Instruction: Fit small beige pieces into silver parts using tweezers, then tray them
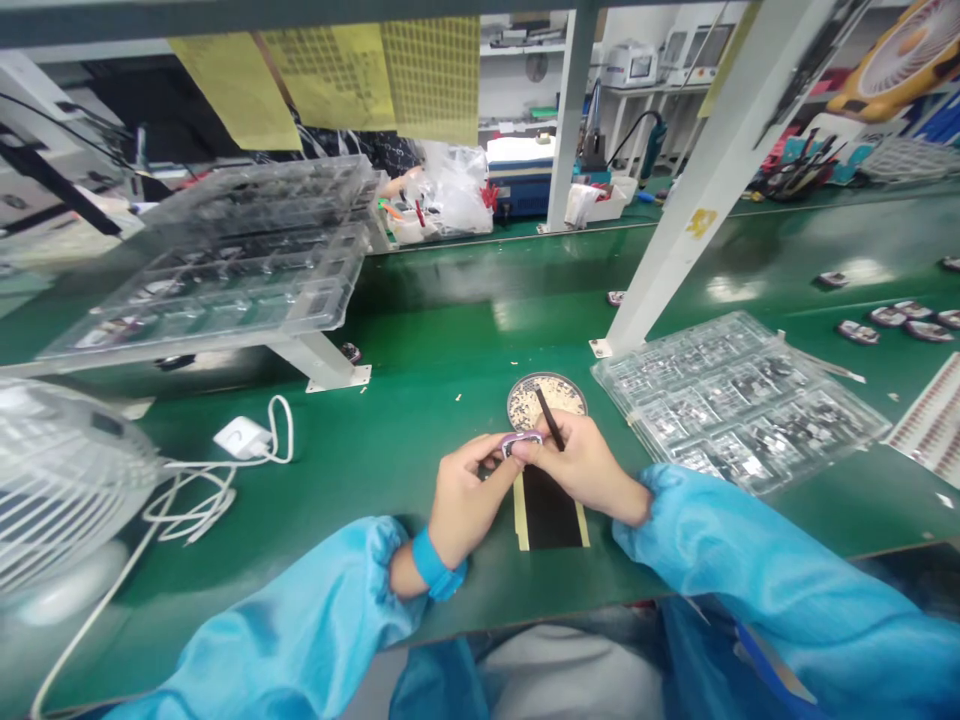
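Observation:
Between my two hands, above a black mat edged with yellow tape, is a small curved purple and silver part. My left hand pinches its left side between thumb and fingers. The thumb of my right hand presses on its right side. That same hand also holds a thin black tool, tilted with its upper end over a round dish of small pale and dark pieces. The dish sits just behind the hands.
Right of the hands lies a clear compartment tray of small parts, with purple-edged parts beyond. A slanted white post rises behind it. At left are a white fan, a white adapter with cable, and stacked clear trays.

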Demonstrator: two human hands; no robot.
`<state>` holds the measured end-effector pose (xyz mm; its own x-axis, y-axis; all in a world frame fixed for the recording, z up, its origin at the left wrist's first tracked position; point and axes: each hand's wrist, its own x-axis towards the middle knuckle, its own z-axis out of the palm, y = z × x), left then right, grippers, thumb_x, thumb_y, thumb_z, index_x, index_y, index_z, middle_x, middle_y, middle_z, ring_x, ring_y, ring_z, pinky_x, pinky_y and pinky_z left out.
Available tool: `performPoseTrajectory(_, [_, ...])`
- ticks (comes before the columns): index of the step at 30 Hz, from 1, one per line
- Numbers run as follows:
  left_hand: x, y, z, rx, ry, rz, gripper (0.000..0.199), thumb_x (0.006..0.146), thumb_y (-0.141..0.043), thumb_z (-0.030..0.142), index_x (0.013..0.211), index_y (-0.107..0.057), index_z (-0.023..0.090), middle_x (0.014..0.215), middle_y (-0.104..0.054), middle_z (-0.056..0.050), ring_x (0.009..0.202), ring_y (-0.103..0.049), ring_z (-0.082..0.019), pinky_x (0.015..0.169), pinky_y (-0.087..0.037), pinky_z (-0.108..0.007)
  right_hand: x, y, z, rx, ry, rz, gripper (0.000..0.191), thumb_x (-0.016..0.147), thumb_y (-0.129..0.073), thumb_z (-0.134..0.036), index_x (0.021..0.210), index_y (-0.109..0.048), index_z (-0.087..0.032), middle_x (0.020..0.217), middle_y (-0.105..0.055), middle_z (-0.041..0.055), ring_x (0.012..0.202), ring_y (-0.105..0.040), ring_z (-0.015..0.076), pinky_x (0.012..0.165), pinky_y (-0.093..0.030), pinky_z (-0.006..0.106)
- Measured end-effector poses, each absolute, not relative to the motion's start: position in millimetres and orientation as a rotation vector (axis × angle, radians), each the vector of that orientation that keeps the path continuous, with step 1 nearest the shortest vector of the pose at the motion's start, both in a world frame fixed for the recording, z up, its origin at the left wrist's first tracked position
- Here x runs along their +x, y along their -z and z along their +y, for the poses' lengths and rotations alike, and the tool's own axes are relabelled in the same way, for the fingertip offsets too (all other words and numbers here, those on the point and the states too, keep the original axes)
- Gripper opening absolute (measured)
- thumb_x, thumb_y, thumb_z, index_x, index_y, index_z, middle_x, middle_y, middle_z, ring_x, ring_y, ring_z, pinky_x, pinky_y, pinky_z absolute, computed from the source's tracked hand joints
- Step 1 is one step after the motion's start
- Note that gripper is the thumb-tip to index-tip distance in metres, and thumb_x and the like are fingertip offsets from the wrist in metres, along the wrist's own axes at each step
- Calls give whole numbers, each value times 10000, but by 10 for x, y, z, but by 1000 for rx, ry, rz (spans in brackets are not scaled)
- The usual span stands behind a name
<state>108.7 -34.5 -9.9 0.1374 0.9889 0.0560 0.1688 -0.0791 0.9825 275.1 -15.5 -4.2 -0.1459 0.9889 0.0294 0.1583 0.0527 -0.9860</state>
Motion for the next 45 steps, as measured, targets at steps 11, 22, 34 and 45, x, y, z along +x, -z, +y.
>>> performPoseTrajectory(11, [1031,-12,-283,1818,-1022,1245,178,845,-647,181,969,-772,202,750,-648,-12,707,-550,-155,674,-432,-253,2987,-68,-178,-1005,-697,-1857,137,924,-636,-332,945,-693,-209,905,-653,69,871,-615,209,807,-509,341])
performPoseTrajectory(22, [1014,107,-266,1827,-1005,1206,197,829,-639,141,986,-749,182,761,-648,-5,713,-566,-141,676,-436,-249,3040,45,-172,-874,-541,-2077,126,939,-638,-250,1047,-702,-236,948,-642,50,868,-637,163,742,-520,282])
performPoseTrajectory(34, [857,200,-27,1839,-1058,1346,269,865,-621,227,1133,-629,205,783,-637,20,737,-587,-138,742,-460,-257,3328,-54,-92,-1321,-412,-2017,130,974,-549,-245,1033,-660,-213,954,-636,66,904,-621,226,832,-495,373])
performPoseTrajectory(45, [522,83,1506,2062,-872,2014,402,863,-587,414,1174,-665,172,1225,-623,-183,1226,-500,-398,1017,-378,-552,3552,32,-643,-1251,-594,-1669,118,964,-571,-233,876,-646,-210,898,-646,46,850,-623,192,780,-482,315])
